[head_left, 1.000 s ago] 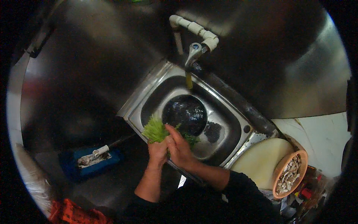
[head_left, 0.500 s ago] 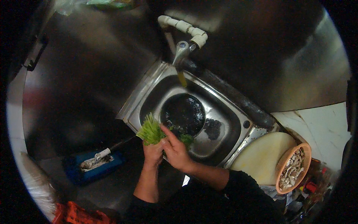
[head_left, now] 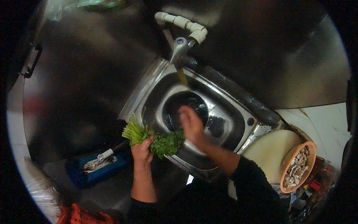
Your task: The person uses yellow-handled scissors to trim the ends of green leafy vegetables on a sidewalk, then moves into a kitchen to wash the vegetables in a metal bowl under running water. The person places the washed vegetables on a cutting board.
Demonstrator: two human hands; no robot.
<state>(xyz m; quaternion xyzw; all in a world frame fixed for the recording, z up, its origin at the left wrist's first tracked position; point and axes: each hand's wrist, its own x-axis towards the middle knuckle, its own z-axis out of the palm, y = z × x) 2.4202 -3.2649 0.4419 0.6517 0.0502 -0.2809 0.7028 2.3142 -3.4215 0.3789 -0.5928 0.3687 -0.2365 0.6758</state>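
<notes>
Left hand [head_left: 141,152] clenched around a bunch of leafy green herbs [head_left: 153,139] at the front rim of the stainless steel sink [head_left: 238,112]; right hand [head_left: 192,125] open, fingers spread, beside the leaves.

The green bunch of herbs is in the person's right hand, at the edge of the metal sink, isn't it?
Not quite. The head view shows the green bunch of herbs gripped in the left hand, not the right. The right hand is open over the dark bowl. The bunch is at the edge of the metal sink.
</notes>
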